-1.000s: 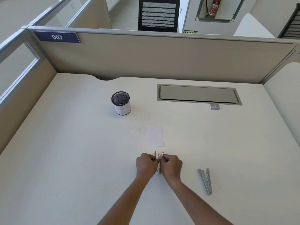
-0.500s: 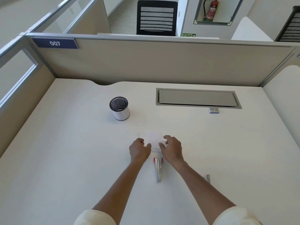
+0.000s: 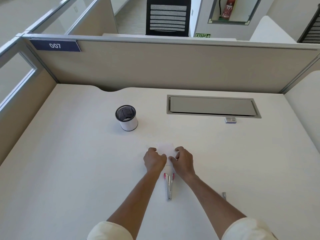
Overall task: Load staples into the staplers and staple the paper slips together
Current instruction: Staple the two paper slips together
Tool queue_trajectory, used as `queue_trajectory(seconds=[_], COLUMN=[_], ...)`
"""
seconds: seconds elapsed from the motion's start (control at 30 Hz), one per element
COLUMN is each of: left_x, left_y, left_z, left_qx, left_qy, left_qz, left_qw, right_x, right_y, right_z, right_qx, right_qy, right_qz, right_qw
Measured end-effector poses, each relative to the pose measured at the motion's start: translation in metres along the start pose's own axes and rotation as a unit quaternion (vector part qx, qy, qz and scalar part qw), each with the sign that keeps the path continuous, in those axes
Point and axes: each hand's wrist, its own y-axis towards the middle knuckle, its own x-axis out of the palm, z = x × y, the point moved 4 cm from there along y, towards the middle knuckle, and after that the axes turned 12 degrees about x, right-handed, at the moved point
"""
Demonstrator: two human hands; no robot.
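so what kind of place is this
Most likely an open-plan office: a cubicle desk walled by a partition, a 007 plate fixed on it, and an office chair beyond.

A mesh pen cup (image 3: 127, 117) stands on the desk (image 3: 69, 170) left of a cable hatch (image 3: 213, 106).

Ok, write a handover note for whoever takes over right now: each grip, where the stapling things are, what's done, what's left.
The left grip holds the paper slips at their near left edge, fingers curled.
The right grip holds their near right edge.
The pink stapler lies free on the desk, just nearer the person than the slips.
The second stapler is on the desk, mostly hidden behind the right forearm.
The staple box sits far right, by the cable hatch.
Done: cannot tell whether either stapler is loaded.
Left: staple the slips; no staple shows in them.
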Motion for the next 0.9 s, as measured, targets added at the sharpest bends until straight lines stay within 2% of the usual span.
queue_trajectory(seconds=[0.2, 0.5, 0.77, 0.9], left_x=[0.005, 0.015, 0.019, 0.016], left_y=[0.001, -0.007, -0.003, -0.003], left_z=[-0.001, 0.007, 0.009, 0.008], left_qx=[-0.016, 0.042, -0.012, 0.001], left_qy=[-0.028, 0.024, -0.021, -0.001], left_qz=[-0.011, 0.007, -0.01, -0.033], left_qw=[0.999, 0.999, 1.0, 0.999], right_x=[0.002, 0.004, 0.002, 0.002], right_y=[0.005, 0.007, 0.01, 0.012], right_z=[0.002, 0.003, 0.004, 0.005], right_qx=[0.0, -0.001, -0.002, -0.004], right_qy=[0.014, 0.021, 0.026, 0.031], right_qz=[0.004, 0.011, 0.013, 0.015], right_qw=[1.0, 1.0, 1.0, 0.999])
